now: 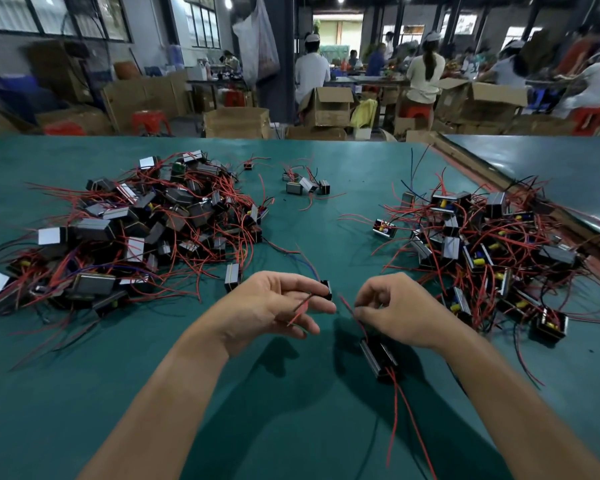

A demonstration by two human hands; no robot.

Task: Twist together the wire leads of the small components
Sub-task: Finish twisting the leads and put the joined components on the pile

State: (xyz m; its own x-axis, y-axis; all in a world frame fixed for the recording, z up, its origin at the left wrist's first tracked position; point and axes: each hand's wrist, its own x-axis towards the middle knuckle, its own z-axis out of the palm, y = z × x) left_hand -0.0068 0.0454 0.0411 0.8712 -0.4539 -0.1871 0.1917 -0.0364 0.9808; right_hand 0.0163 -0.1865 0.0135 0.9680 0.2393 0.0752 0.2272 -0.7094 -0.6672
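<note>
The left hand (271, 306) holds a small black block component (326, 290) in its curled fingertips. The right hand (395, 310) pinches a thin red wire lead (347, 306) of a second black component (378, 356).

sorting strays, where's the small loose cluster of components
Head view: the small cluster of black box-shaped components lies far centre on the green table, between the large left pile and right pile.

Cardboard boxes (236, 123), red stools (151, 121) in bkgd
</note>
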